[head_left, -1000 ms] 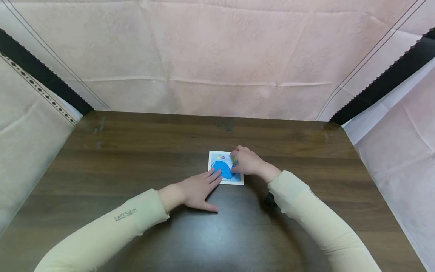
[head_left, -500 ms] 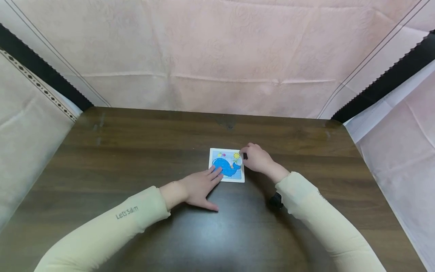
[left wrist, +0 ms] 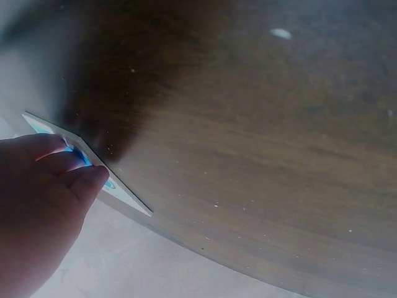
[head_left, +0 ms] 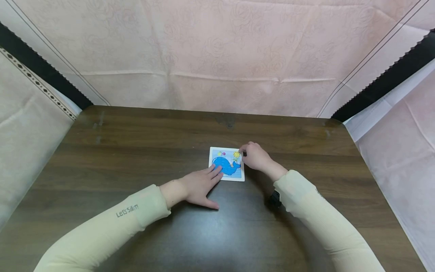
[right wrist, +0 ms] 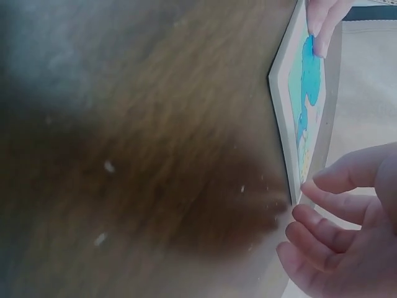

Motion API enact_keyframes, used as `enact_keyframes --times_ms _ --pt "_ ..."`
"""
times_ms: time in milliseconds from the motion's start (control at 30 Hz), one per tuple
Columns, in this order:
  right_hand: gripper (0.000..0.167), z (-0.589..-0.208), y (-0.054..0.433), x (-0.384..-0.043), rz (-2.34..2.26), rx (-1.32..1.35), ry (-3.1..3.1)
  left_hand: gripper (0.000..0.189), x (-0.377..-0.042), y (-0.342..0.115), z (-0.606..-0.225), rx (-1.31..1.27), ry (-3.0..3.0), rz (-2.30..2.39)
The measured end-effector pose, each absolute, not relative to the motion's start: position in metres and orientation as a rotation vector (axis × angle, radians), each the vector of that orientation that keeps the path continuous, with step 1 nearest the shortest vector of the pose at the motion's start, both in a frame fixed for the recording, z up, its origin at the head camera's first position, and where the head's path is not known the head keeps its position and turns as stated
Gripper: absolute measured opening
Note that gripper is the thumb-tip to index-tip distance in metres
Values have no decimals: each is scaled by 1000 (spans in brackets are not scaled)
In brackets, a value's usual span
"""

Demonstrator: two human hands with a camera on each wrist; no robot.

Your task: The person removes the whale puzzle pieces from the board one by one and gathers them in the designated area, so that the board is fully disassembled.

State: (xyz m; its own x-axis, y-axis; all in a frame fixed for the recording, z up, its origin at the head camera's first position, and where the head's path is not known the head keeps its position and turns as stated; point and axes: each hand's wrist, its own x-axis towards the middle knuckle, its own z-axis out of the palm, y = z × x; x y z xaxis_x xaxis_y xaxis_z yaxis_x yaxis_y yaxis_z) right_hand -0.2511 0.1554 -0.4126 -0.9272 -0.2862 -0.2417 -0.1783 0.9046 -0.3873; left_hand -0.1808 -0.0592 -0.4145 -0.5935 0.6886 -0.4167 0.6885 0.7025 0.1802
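Note:
A thin square picture board [head_left: 229, 166] with a white border lies flat on the table, showing a blue whale and a yellow sun. My left hand [head_left: 201, 187] rests with straight, spread fingers on the board's near left part, covering that side of it. At the board's upper right edge is my right hand [head_left: 257, 156], fingers bent. In the right wrist view, the right hand [right wrist: 350, 214] has its index fingertip at the board's [right wrist: 310, 81] corner. The thumb stands apart from that finger, and nothing is seen between them.
The dark wooden table [head_left: 153, 143] carries the board near its middle. Pale pink cloth [head_left: 217, 56] hangs behind the far edge and along both sides. A black object [head_left: 275, 199] shows beneath the right sleeve cuff.
My right hand has moved right, off the picture to the board's upper right edge, uncovering the whale's tail and the sun. The left hand stays in place on the board.

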Motion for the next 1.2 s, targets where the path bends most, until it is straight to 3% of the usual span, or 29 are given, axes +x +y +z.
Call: enact_keyframes --times_ms 900,1200 --pt "22 -416 156 -266 -715 -184 2619 95 -180 -55 -415 1064 2476 -66" --pt "34 -412 154 -264 -934 2 2461 95 -180 -55 -415 1066 2470 -36"
